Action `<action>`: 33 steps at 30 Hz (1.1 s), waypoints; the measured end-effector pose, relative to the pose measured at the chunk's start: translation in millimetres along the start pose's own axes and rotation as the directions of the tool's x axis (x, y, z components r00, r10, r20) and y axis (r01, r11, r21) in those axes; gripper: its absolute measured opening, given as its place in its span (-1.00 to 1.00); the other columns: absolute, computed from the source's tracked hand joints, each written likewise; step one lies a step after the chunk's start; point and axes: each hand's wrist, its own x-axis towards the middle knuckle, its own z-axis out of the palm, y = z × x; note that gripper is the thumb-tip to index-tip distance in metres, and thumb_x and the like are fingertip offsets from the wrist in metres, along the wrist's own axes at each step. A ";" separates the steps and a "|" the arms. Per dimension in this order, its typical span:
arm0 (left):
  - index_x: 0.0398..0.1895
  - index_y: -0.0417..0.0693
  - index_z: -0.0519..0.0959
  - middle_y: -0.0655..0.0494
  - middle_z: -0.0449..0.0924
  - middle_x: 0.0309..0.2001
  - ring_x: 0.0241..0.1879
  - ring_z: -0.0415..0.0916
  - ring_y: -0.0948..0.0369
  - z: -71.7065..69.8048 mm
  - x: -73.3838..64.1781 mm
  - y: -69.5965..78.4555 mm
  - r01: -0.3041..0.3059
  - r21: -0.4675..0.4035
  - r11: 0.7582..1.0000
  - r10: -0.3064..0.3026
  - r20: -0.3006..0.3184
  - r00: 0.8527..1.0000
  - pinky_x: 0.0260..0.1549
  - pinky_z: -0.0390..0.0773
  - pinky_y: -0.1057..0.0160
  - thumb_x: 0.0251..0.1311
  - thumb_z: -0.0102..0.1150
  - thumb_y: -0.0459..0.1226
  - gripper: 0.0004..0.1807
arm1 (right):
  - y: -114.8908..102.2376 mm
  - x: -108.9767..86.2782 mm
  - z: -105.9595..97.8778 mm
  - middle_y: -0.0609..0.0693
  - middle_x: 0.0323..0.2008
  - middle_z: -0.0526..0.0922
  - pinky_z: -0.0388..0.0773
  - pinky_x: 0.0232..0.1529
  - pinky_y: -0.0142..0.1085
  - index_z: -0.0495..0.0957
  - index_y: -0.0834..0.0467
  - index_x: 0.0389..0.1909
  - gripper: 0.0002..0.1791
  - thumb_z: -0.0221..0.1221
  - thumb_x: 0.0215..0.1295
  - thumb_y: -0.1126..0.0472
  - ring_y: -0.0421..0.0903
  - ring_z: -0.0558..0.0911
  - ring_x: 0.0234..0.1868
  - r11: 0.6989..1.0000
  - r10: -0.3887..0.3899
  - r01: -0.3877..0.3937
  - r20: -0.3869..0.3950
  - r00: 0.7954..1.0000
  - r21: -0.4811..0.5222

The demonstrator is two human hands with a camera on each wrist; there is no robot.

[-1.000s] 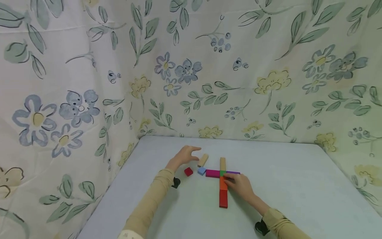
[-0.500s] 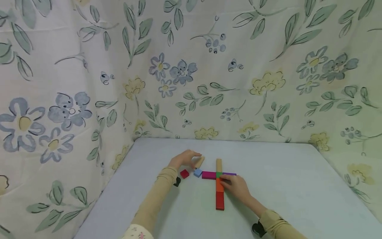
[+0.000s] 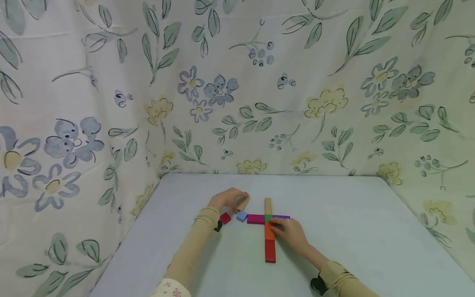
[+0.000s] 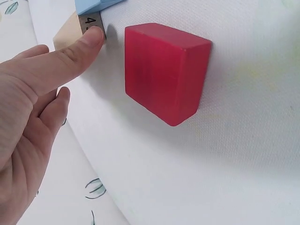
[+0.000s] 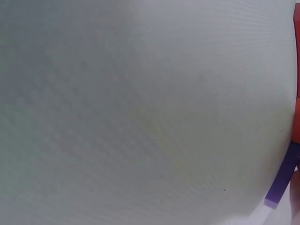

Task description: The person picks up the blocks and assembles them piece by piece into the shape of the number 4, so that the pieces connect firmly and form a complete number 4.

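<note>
In the head view my left hand point(image 3: 228, 199) pinches a plain wooden block point(image 3: 243, 203) at the table's left. The left wrist view shows the thumb on the block's end, beside a printed 4. A blue block point(image 3: 241, 216) and a red block point(image 3: 225, 218) lie close by. My right hand point(image 3: 291, 234) rests its fingertips at the green block point(image 3: 267, 218) and the orange block point(image 3: 269, 232). These belong to a cross of blocks: another wooden block point(image 3: 268, 205) above, magenta point(image 3: 255, 219) left, purple point(image 3: 282, 217) right, a long red block point(image 3: 270, 251) below.
The blocks lie on a white table point(image 3: 352, 222). Behind it and along the left hangs a floral curtain point(image 3: 237, 90). Each wrist wears a dark camera, the right one point(image 3: 319, 285) close over the table.
My left hand has come down to the loose wooden block and its fingers have closed on it. The right hand has stayed at the cross. The whole head view has shifted slightly.
</note>
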 end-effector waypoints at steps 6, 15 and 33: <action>0.36 0.04 0.31 0.06 0.32 0.35 0.37 0.20 0.07 -1.5 -2.9 0.7 0.003 -0.016 1.000 -0.003 -0.012 1.000 0.33 0.23 0.09 -0.06 0.40 -0.41 -0.17 | -0.1 0.5 1.0 -0.01 -0.25 0.76 0.61 -0.23 -0.34 0.71 0.12 -0.16 -0.72 0.37 0.05 0.22 -0.14 0.68 -0.28 1.000 -0.002 0.002 0.002 1.000 0.002; 0.36 -0.05 0.30 -0.02 0.31 0.36 0.35 0.20 -0.01 -1.5 -3.4 -6.0 0.011 -0.084 0.996 -0.019 -0.089 0.996 0.32 0.24 0.03 -0.08 0.42 -0.41 -0.16 | -1.4 -1.0 0.7 -0.02 -0.26 0.76 0.61 -0.26 -0.36 0.70 0.13 -0.15 -0.72 0.36 0.05 0.25 -0.15 0.67 -0.31 1.000 0.000 0.000 -0.004 1.000 0.011; 0.29 -0.13 0.39 -0.07 0.44 0.26 0.23 0.39 -0.02 -27.0 -12.2 -22.6 -0.096 -0.118 0.988 0.071 -0.197 0.978 0.19 0.42 0.08 -0.10 0.46 -0.35 -0.22 | -2.6 -1.6 -0.4 0.01 -0.24 0.75 0.62 -0.23 -0.30 0.71 0.14 -0.16 -0.73 0.36 0.05 0.24 -0.11 0.69 -0.27 1.000 0.000 0.000 -0.001 1.000 0.008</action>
